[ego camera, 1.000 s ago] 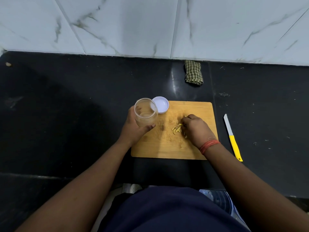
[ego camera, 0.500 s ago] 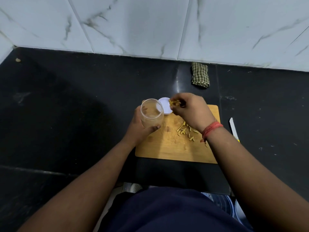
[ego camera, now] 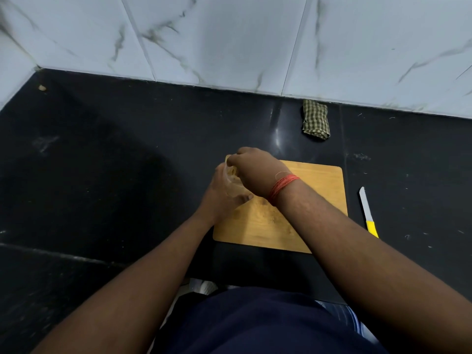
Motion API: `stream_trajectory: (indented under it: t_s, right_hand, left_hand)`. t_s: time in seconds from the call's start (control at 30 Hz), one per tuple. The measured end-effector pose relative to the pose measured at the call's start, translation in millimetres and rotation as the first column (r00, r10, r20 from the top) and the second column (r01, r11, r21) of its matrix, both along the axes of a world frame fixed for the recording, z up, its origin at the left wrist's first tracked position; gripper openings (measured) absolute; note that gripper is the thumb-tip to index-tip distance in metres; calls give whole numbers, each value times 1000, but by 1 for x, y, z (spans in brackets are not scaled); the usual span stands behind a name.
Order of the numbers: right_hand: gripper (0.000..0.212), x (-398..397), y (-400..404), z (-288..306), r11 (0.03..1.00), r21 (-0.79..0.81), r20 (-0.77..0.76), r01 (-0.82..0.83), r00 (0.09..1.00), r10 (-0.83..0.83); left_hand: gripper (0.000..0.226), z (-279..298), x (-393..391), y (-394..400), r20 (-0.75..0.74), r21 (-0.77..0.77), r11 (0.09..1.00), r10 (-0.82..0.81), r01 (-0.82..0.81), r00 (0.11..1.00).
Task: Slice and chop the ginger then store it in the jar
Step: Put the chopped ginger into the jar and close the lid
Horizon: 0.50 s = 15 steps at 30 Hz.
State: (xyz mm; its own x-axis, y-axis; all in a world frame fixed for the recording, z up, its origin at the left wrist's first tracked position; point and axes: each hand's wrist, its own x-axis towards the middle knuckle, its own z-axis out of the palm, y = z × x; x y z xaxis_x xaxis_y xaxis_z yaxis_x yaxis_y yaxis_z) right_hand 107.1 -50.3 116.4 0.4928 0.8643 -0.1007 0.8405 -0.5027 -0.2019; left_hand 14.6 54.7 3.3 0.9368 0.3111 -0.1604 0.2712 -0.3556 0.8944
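1. Gripped in the left hand point(ego camera: 219, 198), the jar point(ego camera: 231, 176) is being held at the board's point(ego camera: 319, 190) left edge.
2. Ginger point(ego camera: 233, 171) is being dropped in by the right hand point(ego camera: 255, 172); its pinch cannot be judged.
3. Pieces risk being spilled if the jar is tilted.

The cutting board point(ego camera: 314, 200) is lying on the surface point(ego camera: 115, 175), the jar point(ego camera: 231, 178) standing at its left edge, the knife point(ego camera: 367, 213) lying to its right, the folded cloth point(ego camera: 316, 119) sitting behind by the wall.
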Motion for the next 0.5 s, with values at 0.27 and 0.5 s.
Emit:
stream_trajectory:
  t_s: [0.27,0.5]
  right_hand:
    - [22,7,-37,-3,905,314,-189,287,953,-237]
    - [28,11,-121,-58,863,3,-190,505,848,-495]
  left_hand:
    - [96,0,-3,1,53,-22,999,28,-27,998]
    - [103,6,-6,-8,176,97,993,46,-64,983]
